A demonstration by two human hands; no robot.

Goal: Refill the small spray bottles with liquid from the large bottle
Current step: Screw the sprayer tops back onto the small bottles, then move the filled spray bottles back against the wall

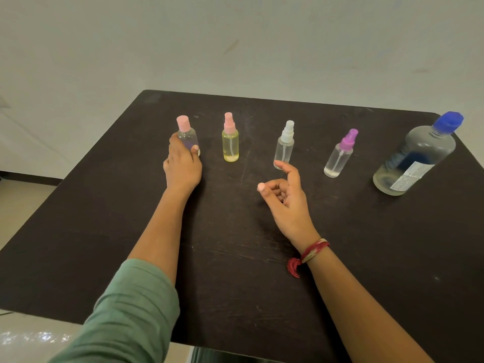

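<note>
As left hand (183, 166) grips bottle (187, 136), clear, cylindrical

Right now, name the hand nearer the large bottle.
Right. The right hand hovers mid-table, left of the large bottle; the left hand grips the pink-capped bottle, farthest away.

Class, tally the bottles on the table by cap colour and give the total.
Pink-capped bottles: 2
White-capped bottle: 1
Purple-capped bottle: 1
Blue-capped bottle: 1
Total: 5
</note>
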